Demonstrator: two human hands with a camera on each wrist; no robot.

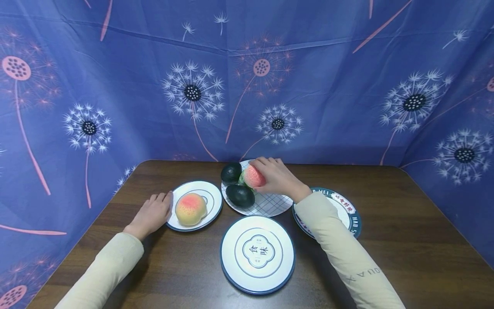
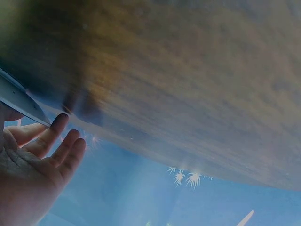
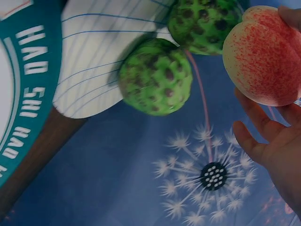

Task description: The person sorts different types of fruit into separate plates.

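My right hand (image 1: 279, 178) grips a pink-red peach (image 1: 254, 176) over the white grid-lined plate (image 1: 272, 207) at the back of the table. Fingers and thumb lie around the fruit in the right wrist view. Two dark green fruits like avocados (image 1: 241, 196) are at that plate's left side. Bumpy green fruits like custard apples (image 3: 156, 77) show on it in the right wrist view, mostly hidden in the head view. At left, my left hand (image 1: 152, 214) touches the rim of a blue-edged white plate (image 1: 211, 193), its fingers loosely extended. A yellow-pink peach (image 1: 191, 209) sits on this plate.
A white plate with a printed emblem (image 1: 257, 274) lies at the front middle. Partly under my right sleeve is a teal-rimmed plate (image 1: 355, 221) with lettering. A blue dandelion-patterned cloth (image 1: 328, 107) hangs behind the brown wooden table (image 1: 409, 240).
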